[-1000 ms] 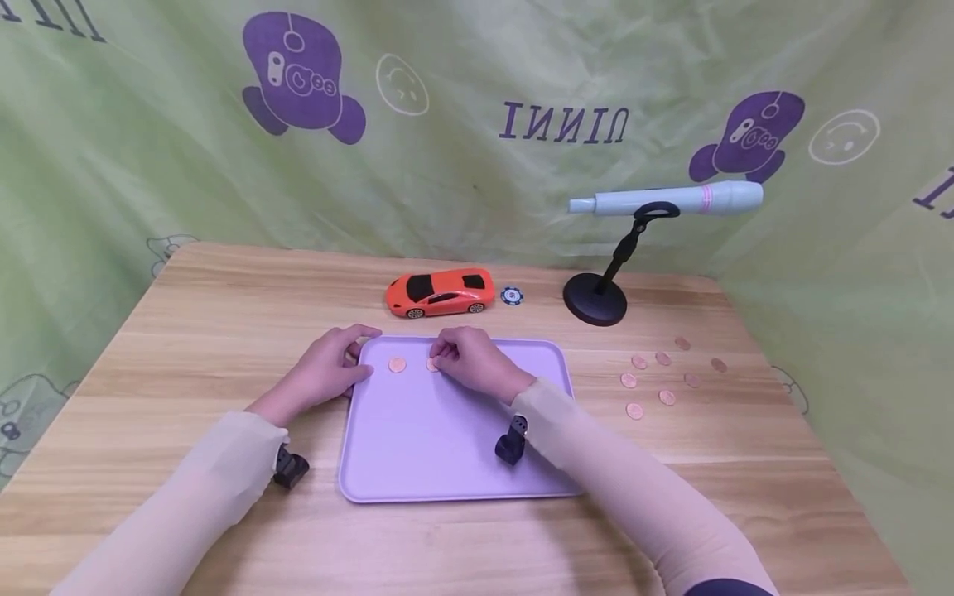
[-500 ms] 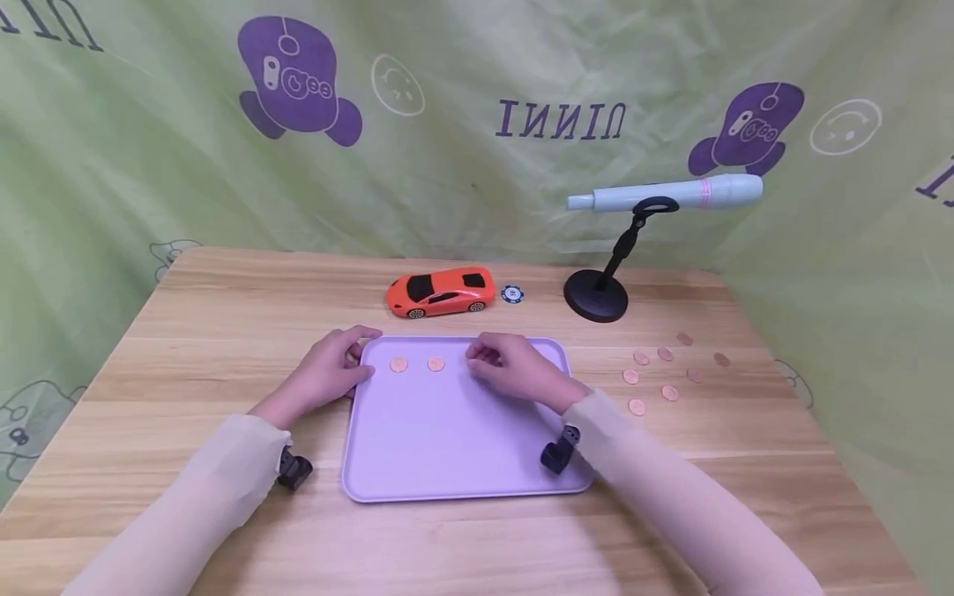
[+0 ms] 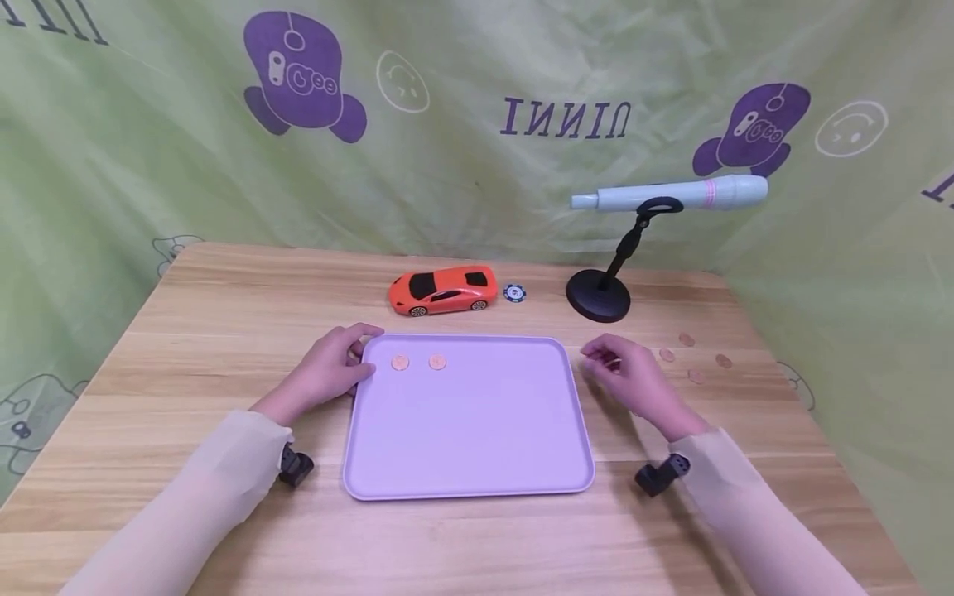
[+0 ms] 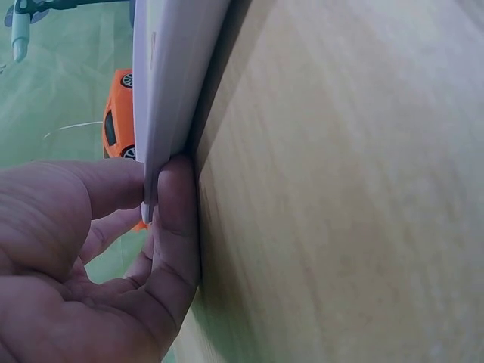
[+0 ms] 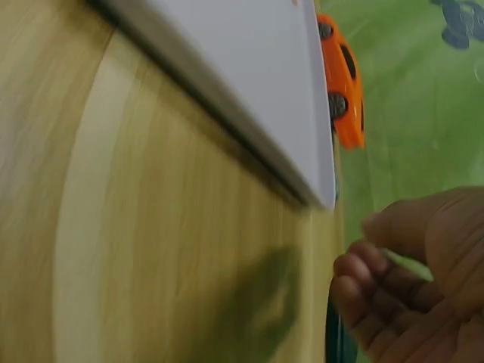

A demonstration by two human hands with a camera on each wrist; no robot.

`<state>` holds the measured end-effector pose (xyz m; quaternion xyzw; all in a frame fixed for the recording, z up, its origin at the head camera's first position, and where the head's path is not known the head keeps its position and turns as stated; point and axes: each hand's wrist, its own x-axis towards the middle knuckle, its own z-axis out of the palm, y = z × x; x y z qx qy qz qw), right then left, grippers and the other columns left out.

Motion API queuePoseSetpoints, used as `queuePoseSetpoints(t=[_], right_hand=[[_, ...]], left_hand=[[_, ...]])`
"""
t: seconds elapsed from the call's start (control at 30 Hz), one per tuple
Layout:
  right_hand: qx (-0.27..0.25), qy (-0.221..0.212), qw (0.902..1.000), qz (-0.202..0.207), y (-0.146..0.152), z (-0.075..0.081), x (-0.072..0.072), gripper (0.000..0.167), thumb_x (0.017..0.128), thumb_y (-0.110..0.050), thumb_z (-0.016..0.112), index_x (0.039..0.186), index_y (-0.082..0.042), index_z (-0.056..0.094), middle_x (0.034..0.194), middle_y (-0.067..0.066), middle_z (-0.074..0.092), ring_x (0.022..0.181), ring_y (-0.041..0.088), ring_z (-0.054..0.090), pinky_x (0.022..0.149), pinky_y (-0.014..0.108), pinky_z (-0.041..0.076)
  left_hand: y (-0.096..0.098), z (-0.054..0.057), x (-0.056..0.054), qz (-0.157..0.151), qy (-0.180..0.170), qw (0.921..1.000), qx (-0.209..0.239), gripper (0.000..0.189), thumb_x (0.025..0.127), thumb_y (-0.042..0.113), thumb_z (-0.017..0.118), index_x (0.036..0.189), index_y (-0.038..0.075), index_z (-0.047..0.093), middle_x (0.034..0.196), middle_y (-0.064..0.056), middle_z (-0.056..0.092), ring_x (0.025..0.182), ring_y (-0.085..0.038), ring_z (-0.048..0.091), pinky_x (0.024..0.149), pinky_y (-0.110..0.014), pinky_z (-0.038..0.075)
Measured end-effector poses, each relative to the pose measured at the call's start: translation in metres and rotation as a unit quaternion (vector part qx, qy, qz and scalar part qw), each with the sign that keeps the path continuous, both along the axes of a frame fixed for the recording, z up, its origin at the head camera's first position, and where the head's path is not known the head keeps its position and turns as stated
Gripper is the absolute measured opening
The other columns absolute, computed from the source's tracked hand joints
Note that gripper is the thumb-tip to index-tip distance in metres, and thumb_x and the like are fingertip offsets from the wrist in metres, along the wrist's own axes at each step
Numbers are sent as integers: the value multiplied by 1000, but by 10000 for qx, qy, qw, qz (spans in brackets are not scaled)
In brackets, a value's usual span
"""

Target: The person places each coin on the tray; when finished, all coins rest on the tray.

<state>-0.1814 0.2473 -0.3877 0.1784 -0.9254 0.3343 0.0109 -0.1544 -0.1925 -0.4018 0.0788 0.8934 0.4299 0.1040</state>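
Observation:
A lilac tray (image 3: pixel 469 422) lies on the table, with two copper-coloured coins (image 3: pixel 400 362) side by side near its far left corner. My left hand (image 3: pixel 325 368) pinches the tray's left rim; in the left wrist view the thumb is on the rim and a finger (image 4: pixel 175 204) is beneath it. Just off the tray's right edge hovers my right hand (image 3: pixel 629 377), its fingers loosely curled and nothing between them. Past it several loose coins (image 3: pixel 696 377) lie on the table, and others there are hidden behind the hand.
Behind the tray sit an orange toy car (image 3: pixel 445 291) and a blue-and-white poker chip (image 3: pixel 514 293). A light blue microphone (image 3: pixel 681 194) rests on a black stand (image 3: pixel 599 295) at the back right. A green patterned curtain (image 3: pixel 462 165) hangs behind the table.
My right hand has let go of the second coin on the tray and moved right, past the tray's right edge. The left hand has stayed on the rim.

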Motion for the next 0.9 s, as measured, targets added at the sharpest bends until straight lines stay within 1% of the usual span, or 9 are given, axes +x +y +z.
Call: queuePoseSetpoints(t=[0.13,0.23,0.33,0.4,0.57,0.73,0.9], right_hand=[[201,-326,9989,-274,28,-3,1,19,94,0,72,112,8,69,102,22,73,91,27,69,77,18,55],[414,-593,9965,-429,43,-3,2,21,94,0,71,113,8,67,100,22,73,86,24,68,72,18,53],[560,-698,9950,-446,53,-2,2,21,95,0,71,113,9,67,96,20,72,83,21,67,70,18,52],[588,-780,9943,-437,57,-2,2,21,95,0,70,114,9,66,95,20,71,82,21,67,70,19,53],[738,-696,9936,-489,64,-4,3,21,94,0,71,113,7,68,99,20,71,89,24,67,75,19,52],[866,-449,9941,-467,68,-9,3,19,92,1,73,111,6,70,98,19,72,88,21,64,76,19,52],[846,-447,9945,-423,66,-12,1,20,93,0,72,112,5,69,99,18,72,89,21,65,77,18,52]], left_hand=[[-1,0,0,41,-13,10000,-72,55,96,-2,65,148,-4,49,113,-28,57,77,-20,63,59,-27,59],[1,0,-2,43,-71,9999,-124,55,96,-1,64,149,-3,48,114,-27,57,78,-20,62,60,-28,59],[3,0,-5,58,-111,9998,-144,55,97,-1,64,149,-2,49,115,-27,56,79,-21,62,61,-28,59],[4,0,-6,58,-112,9998,-170,55,97,-1,63,149,-1,48,115,-26,55,78,-20,62,61,-29,59],[5,1,-6,22,-127,9996,-246,55,97,-2,63,149,-2,48,114,-26,55,74,-19,61,61,-29,59],[4,0,-4,35,-149,9995,-273,55,97,-2,63,150,-2,48,113,-26,55,75,-20,62,61,-29,59],[1,0,-2,81,-121,9995,-291,55,97,-2,63,149,-2,48,114,-27,55,77,-20,63,61,-29,59]])
